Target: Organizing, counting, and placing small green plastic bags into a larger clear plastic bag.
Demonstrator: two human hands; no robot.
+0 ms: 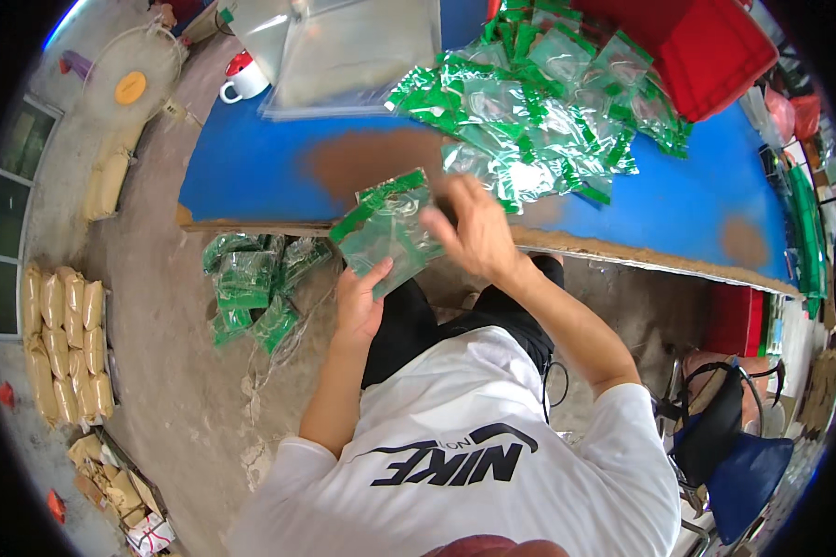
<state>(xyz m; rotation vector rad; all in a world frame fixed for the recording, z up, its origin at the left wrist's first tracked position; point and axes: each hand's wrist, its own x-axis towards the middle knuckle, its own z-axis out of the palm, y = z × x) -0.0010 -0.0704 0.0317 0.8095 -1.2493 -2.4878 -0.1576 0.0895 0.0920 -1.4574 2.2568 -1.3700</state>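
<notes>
My left hand (359, 299) is closed on the lower edge of a small stack of clear plastic bags with green bands (387, 232), its thumb on top. The stack is tilted just off the table's near edge, above my lap. Right beside the stack is my right hand (481, 232), thumb toward the bags. Its fingers are smeared by motion, so I cannot tell whether they grip anything. Beyond it, a loose heap of similar green-edged clear packets (539, 111) spreads over the blue table (260, 172).
A red plastic bin (715, 60) lies behind the heap. Large clear plastic sheets (353, 56) and a white mug (244, 82) are at the far left. Bundled green packets (248, 278) sit on the floor, left of my legs. A chair with bags (729, 418) stands at right.
</notes>
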